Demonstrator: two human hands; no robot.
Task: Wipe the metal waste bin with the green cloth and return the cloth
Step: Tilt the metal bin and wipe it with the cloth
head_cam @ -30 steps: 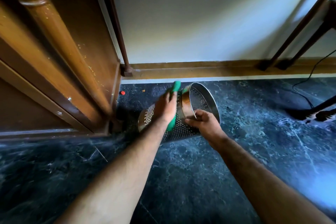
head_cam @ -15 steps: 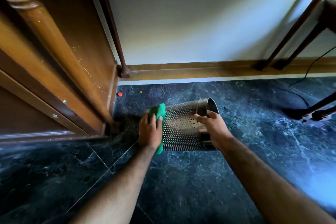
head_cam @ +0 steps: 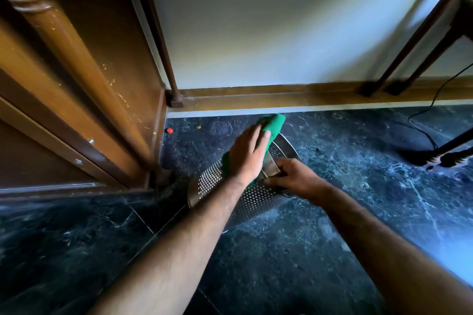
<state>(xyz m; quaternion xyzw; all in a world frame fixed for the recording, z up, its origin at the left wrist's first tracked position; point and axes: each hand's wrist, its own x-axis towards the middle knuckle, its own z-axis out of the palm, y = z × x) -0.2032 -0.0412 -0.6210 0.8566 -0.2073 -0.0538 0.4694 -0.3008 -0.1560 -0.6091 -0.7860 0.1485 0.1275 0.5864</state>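
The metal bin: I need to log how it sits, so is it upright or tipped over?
Tipped: the metal bin lies sideways on the floor, mouth facing away.

dark marble floor (head_cam: 332, 250), wooden cabinet (head_cam: 76, 84), perhaps cable (head_cam: 422, 133)

The cloth (head_cam: 274, 126) is plain bright green. The waste bin (head_cam: 252, 199) at its 6 o'clock is silvery metal, dotted all over with small round holes. The floor (head_cam: 320, 250) is dark blue-green stone with pale veins. A small red bit (head_cam: 169, 130) lies at the cloth's 9 o'clock.
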